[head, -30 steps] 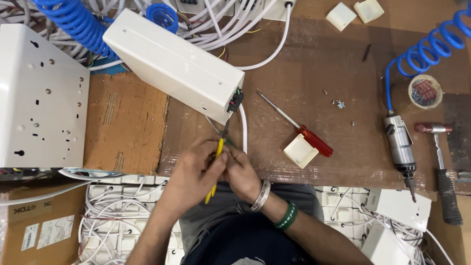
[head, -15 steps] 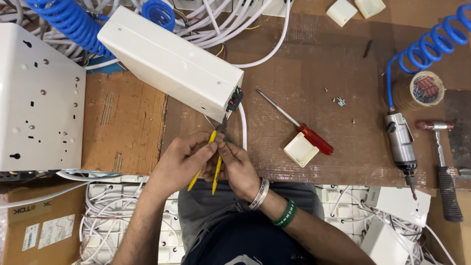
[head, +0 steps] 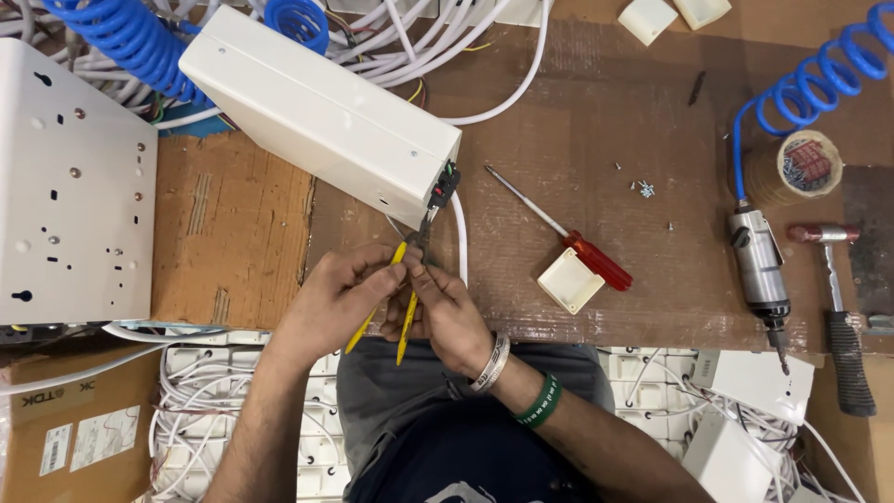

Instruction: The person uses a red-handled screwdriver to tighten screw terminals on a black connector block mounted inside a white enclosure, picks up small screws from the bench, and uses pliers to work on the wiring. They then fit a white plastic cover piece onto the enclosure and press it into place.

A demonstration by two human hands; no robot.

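Left hand (head: 340, 303): grasps one yellow handle of the pliers (head: 402, 279).
Right hand (head: 447, 312): grasps the other handle.
White box (head: 321, 116): its corner edge just above the pliers.
Surface (head: 559, 140): bare right of the box.

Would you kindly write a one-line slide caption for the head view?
Both hands, left and right, work yellow-handled pliers at the white box's corner on a cardboard-covered bench.

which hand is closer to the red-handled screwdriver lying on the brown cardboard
Right. The right hand sits just left of the red-handled screwdriver, holding the yellow-handled pliers; the left hand is farther left, beyond the right hand.
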